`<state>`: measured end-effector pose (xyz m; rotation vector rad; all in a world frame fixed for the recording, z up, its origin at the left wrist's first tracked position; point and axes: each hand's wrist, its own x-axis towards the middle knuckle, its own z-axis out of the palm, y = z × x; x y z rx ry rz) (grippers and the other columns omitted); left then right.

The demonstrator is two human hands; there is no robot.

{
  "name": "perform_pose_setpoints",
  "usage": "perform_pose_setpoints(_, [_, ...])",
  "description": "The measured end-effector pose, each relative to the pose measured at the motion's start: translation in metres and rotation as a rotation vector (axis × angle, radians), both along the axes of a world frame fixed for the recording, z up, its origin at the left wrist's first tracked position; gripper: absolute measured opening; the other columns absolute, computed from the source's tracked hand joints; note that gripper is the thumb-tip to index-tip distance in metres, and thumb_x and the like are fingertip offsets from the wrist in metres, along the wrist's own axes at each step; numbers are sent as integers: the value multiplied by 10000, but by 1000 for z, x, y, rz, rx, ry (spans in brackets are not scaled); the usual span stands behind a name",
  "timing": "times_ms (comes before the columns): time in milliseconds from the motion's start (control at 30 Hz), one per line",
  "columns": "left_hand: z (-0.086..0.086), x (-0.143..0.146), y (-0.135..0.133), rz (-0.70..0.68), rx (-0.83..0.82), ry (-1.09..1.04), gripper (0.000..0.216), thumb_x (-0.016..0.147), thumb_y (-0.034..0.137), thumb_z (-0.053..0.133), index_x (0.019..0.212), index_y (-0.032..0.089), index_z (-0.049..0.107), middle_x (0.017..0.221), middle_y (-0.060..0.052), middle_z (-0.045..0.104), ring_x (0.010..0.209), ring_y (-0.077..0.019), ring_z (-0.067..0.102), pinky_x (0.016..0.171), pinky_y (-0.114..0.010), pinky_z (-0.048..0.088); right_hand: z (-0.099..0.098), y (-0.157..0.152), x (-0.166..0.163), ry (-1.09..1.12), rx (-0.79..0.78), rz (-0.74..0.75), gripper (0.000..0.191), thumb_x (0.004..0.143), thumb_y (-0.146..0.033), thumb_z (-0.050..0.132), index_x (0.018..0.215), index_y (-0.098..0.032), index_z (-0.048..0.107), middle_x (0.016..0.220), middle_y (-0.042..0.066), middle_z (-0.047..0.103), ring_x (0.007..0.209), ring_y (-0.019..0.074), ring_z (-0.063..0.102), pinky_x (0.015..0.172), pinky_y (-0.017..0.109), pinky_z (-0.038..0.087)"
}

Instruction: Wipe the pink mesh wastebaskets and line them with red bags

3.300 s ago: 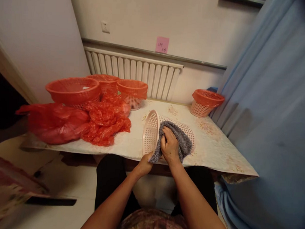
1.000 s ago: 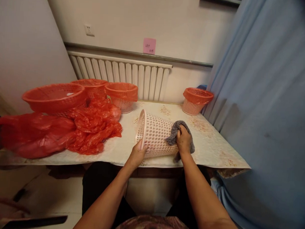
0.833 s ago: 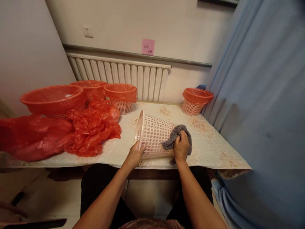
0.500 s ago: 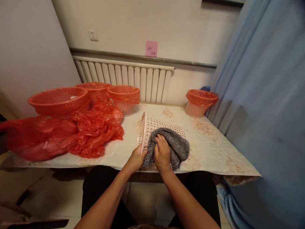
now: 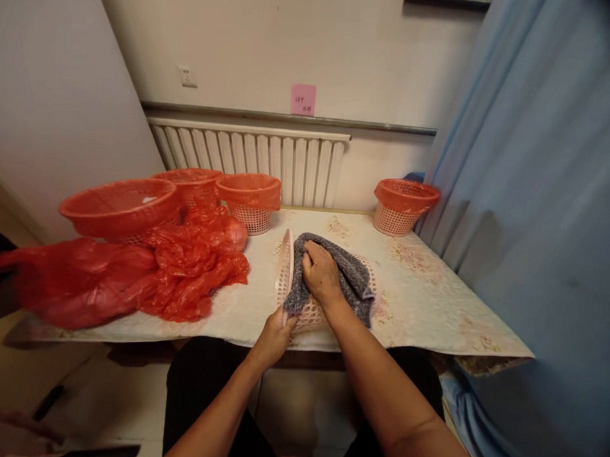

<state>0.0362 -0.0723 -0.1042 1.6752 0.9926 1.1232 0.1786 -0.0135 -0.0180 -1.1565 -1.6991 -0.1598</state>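
A pale pink perforated plastic basket (image 5: 312, 315) lies on its side on the table in front of me, its mouth facing left. My left hand (image 5: 275, 333) grips the near part of its rim. Over the basket's upper side is spread a dark grey cloth (image 5: 353, 273). My right hand (image 5: 322, 272) presses the cloth against the basket wall close to the rim, fingers curled into the fabric. Part of the cloth hangs down towards the basket's bottom end on the right, and it hides much of the basket's side.
To the left stand several baskets lined with red bags, among them a wide basket (image 5: 118, 205) and a smaller basket (image 5: 250, 200). Crumpled red plastic bags (image 5: 188, 271) lie before them. Another lined basket (image 5: 403, 208) is at the back right, beside a blue curtain (image 5: 526, 196).
My right hand has moved up and slightly left with the cloth, towards the far side of the basket. More of the basket's near side now shows. My left hand stays on the rim.
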Motion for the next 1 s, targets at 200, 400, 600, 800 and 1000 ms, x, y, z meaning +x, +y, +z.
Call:
perform_pose_setpoints(200, [27,7,-3,-113,-48,-120,366,793,292,589,1118,122,603,1130,-86,664,1060,-230,583,1001,-357,401,-5,-26,1,-62,0,-7,326,827,-169,484,1135,-145,585,1247,107,589,1217,223,497,1085,421,341])
perform_pose_setpoints(400, [80,28,1,-149,-41,-323,430,756,295,649,1141,120,573,1144,-87,648,1053,-225,571,966,-344,421,-9,-32,6,-53,-15,2,352,836,-113,425,1149,-127,587,1280,113,570,1254,199,468,1102,400,336])
perform_pose_setpoints(600, [63,23,7,-50,-126,-205,379,768,237,574,1131,130,558,1021,-66,672,938,-202,599,873,-319,457,-28,-19,53,-25,-40,-89,388,823,-90,403,1159,-127,594,1283,122,567,1237,198,489,1080,388,373])
perform_pose_setpoints(800, [42,17,14,-27,-104,-71,376,780,264,534,1132,137,565,1013,-64,672,925,-211,604,853,-333,468,-63,-25,118,76,-79,-398,403,833,-129,392,1187,-106,581,1253,144,586,1185,226,535,1039,426,411])
perform_pose_setpoints(1000, [30,12,24,-70,-105,-42,391,782,299,540,1128,121,579,1087,-89,667,1015,-239,599,942,-375,442,-88,-48,98,233,31,-462,387,863,-144,358,1187,-129,570,1299,140,549,1258,206,469,1074,445,369])
